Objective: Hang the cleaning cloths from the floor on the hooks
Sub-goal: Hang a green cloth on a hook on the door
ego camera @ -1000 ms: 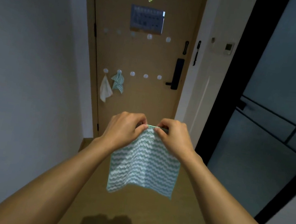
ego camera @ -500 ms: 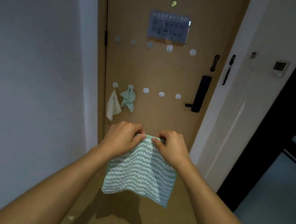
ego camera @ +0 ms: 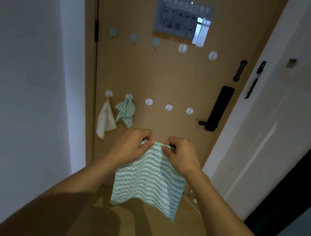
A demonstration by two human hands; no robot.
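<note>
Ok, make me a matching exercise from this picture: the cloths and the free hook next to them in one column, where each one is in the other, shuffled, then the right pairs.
Things:
1. white cloth
2. small green striped cloth
3. large green striped cloth
4. third lower hook

States:
A. bare, nothing hanging on it
B. held by its top edge in the left hand and right hand
C. hanging from the leftmost lower hook
D. hanging from the second lower hook

Pairs: 1-C, 2-D, 3-B, 4-A
</note>
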